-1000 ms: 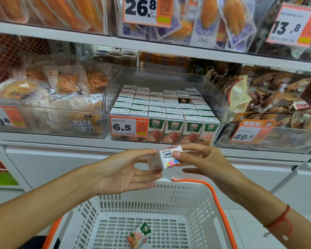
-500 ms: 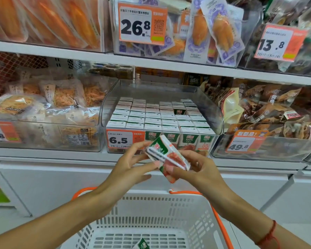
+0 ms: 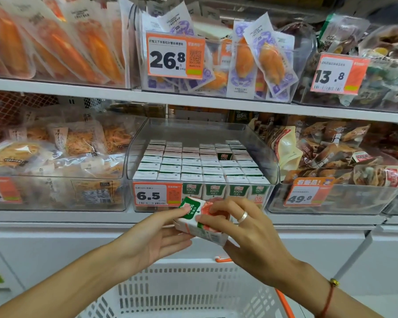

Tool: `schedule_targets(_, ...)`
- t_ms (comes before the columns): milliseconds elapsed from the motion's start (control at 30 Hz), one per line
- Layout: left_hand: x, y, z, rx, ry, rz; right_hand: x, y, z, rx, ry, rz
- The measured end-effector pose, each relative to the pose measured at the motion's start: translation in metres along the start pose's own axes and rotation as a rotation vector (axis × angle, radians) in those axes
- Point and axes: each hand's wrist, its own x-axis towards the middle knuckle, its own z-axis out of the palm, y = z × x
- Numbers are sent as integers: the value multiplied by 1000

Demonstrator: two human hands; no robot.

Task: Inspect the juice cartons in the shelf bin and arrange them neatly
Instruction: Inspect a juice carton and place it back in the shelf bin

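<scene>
— Green-and-white carton (image 3: 199,222), is that what you've got out of the bin?

— Yes, one carton, tilted, in front of the bin (image 3: 271,166) and a little below its front wall. Both hands are on it. My left hand (image 3: 156,237) cups it from the side with the thumb pressed on the green face, fingers loosely curled beneath. My right hand (image 3: 244,228) has a grip on the far end, fingertips pinching the top edge

— So which step is this?

— Inspecting, I'd say. I'm holding it up to look over its faces; it isn't back in a row yet

— And the rest of them?

— Standing in tidy rows in the bin, white tops up. One dark carton (image 3: 223,155) toward the back right sits lower than its neighbours, with its green face showing, so there seems to be a gap or a misfit there

— What does the next move need?

— If this one passes, I'd turn it upright, label forward, and lift it over the front wall into an open slot without knocking the front row. The basket (image 3: 193,292) under my arms is the place for rejects, I guess
</scene>
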Motion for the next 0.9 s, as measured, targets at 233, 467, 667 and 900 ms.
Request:
schedule_targets(233, 22, 56, 8, -75, 75, 347, -4, 70, -2, 21, -88, 393)
schedule_targets(467, 110, 95, 54, 492, 362, 762, -32, 108, 14, -229, -274, 420)
schedule_targets(667, 170, 108, 61, 1110, 466, 857, -34, 111, 17, -252, -258, 375)
schedule_targets(900, 184, 143, 73, 1512, 218, 705, -37, 115, 19, -279, -254, 348)
